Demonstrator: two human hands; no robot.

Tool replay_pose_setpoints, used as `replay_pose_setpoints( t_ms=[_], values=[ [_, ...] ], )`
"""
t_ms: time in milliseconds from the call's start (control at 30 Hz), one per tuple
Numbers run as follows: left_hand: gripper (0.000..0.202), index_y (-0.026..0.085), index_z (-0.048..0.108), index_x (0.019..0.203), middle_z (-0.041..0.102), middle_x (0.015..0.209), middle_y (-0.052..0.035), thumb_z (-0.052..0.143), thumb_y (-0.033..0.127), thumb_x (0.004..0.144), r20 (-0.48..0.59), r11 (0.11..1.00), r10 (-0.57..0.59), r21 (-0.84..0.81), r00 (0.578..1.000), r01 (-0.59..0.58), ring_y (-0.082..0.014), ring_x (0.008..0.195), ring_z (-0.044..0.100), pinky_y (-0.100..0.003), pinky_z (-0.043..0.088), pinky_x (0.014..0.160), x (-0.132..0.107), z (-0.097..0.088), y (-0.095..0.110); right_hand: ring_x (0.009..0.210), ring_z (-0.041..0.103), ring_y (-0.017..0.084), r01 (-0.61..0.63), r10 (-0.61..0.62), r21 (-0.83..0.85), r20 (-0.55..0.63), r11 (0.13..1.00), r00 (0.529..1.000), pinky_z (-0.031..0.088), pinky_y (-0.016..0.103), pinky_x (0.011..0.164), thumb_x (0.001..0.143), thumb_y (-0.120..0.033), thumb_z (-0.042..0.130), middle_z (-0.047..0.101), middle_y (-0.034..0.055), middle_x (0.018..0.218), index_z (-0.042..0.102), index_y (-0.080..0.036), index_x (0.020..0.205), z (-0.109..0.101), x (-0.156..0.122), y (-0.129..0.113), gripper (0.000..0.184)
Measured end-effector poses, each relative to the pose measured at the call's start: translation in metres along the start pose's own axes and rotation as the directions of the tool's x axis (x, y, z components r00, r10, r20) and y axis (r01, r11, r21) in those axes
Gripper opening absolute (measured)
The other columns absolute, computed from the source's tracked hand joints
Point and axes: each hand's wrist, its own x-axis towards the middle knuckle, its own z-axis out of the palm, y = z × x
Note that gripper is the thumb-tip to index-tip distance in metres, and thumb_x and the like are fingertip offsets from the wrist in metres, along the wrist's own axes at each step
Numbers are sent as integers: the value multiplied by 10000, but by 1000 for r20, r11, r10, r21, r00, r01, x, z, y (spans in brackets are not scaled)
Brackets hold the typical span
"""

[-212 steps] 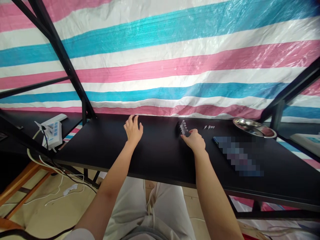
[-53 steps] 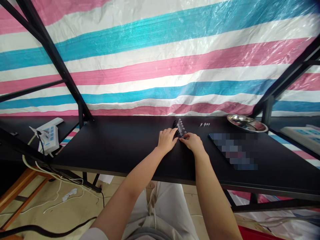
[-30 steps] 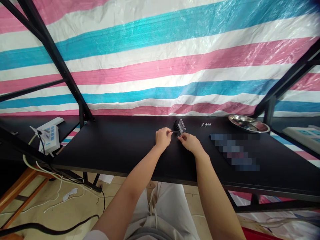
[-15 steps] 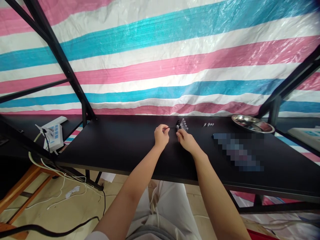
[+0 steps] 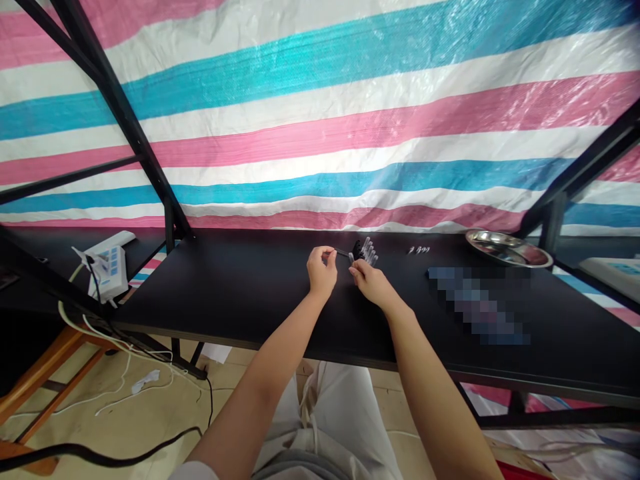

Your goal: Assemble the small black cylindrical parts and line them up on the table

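Observation:
Over the black table [image 5: 240, 280], my left hand [image 5: 323, 272] is closed in a pinch on a thin dark stick [image 5: 342, 252]. The stick points right, its far end close to the fingertips of my right hand [image 5: 370, 280]. My right hand is closed on a small clear tube [image 5: 351, 257], partly hidden by the fingers. Whether the stick's tip touches or enters the tube, I cannot tell. Just behind the right hand lie several clear tubes [image 5: 371, 249] in a row, with small black pieces [image 5: 357, 249] at their left.
Several small clear pieces [image 5: 418, 251] lie farther right. A round metal tray [image 5: 543, 259] stands at the back right, with a pixelated flat item [image 5: 475, 307] in front of it. A white power strip [image 5: 109, 273] is at the left. Black frame posts [image 5: 145, 160] rise at both sides.
The stick now slants down to the right, where it was nearly level. The tube in my right hand has shifted slightly left. My left hand has barely moved.

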Motion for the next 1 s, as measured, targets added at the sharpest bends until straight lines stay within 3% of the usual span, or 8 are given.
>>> replay_pose_setpoints(
  t_ms=[167,400,533,667,833,1000],
  values=[
    [37,163,578,794,631,830,-36,543,158,806,1,1000,-22,-3,1000,22,-119,716,566,-253,443,695,0,0,2,556,532,165,1,-1,-17,28,1000,1000,399,264,618,843,-310,345,558,16,612,436,-231,769,1,1,1,141],
    [41,175,566,813,628,849,-29,528,163,808,22,999,35,22,999,-36,-114,715,567,-261,448,722,-1,0,1,542,521,161,44,-41,-53,46,998,998,378,258,590,833,-299,353,562,14,615,454,-230,792,4,0,2,130],
    [74,186,564,793,634,833,-23,499,190,831,92,994,89,51,992,-94,-119,746,579,-261,452,729,-4,1,1,553,526,159,86,-85,-15,46,996,995,385,260,593,838,-302,349,585,27,636,460,-221,792,7,1,0,145],
    [61,184,562,763,636,781,-12,529,197,813,172,991,116,44,978,-125,-117,728,585,-251,460,713,-5,-1,3,556,512,155,93,-92,38,-29,995,995,396,265,595,824,-321,385,580,30,645,446,-216,790,11,2,-1,126],
    [88,188,582,878,658,857,-23,553,190,795,225,991,126,6,966,-131,-111,717,605,-249,475,694,-1,-14,4,546,497,145,108,-93,124,-123,986,988,402,259,576,828,-393,404,557,19,635,477,-196,862,17,3,-4,213],
    [95,192,606,881,665,875,-29,551,217,808,368,970,193,68,910,-234,-125,746,605,-275,482,739,6,-35,-5,560,504,135,128,-100,168,-168,978,981,425,262,591,825,-428,430,557,17,672,509,-180,935,23,2,-8,283]
  ],
)
